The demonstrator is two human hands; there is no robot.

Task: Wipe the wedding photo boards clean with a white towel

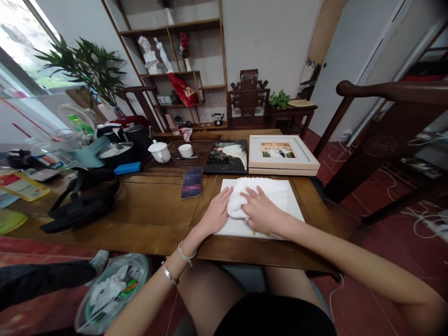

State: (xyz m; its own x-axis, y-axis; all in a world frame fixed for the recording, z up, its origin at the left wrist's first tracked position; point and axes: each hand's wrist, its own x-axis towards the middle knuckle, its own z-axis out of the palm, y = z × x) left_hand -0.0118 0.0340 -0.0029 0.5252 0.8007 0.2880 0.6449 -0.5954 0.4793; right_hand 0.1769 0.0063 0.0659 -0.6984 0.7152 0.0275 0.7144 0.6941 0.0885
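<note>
A white panel [294, 205] lies flat near the table's front edge, and a bunched white towel [238, 205] rests on it. My right hand [262, 212] is pressed down on the towel, its fingers spread over and partly sunk into the cloth; a ring shows on one finger. At the panel's left edge my left hand [219, 212] lies flat with fingers stretched out, the fingertips close to the towel. Just behind the panel are a dark photo print [227, 156] and a pale wooden picture frame [255, 154] with a photo inside.
Left of the panel lies a phone [192, 183]. A white teapot [160, 151], a white cup [185, 150], a blue box [128, 168] and a black bag [84, 200] are on the table. Below stands a lined trash bin [140, 275]; a wooden chair [378, 126] is at right.
</note>
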